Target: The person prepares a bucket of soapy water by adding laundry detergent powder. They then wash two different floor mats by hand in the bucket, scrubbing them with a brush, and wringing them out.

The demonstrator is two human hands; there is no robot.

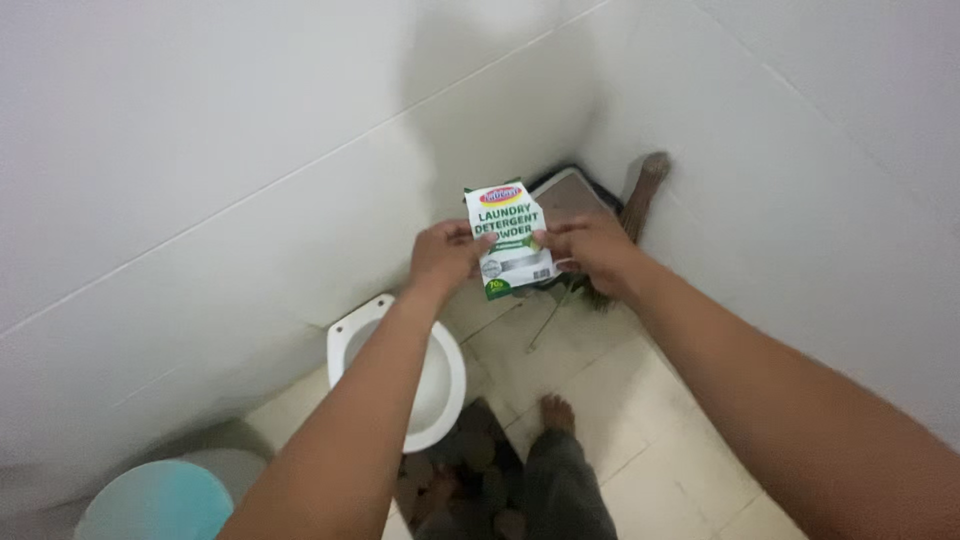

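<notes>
In a white-tiled bathroom corner, a person held a small white-and-green detergent packet [508, 240] up in front of the wall — left hand [446, 256] and right hand [590, 250] each gripping one side edge with clenched fingers — above a white toilet bowl [440, 380], a broom [632, 215] behind.

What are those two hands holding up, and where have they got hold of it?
A small detergent sachet: left hand pinches its left edge, right hand its right edge.
</notes>
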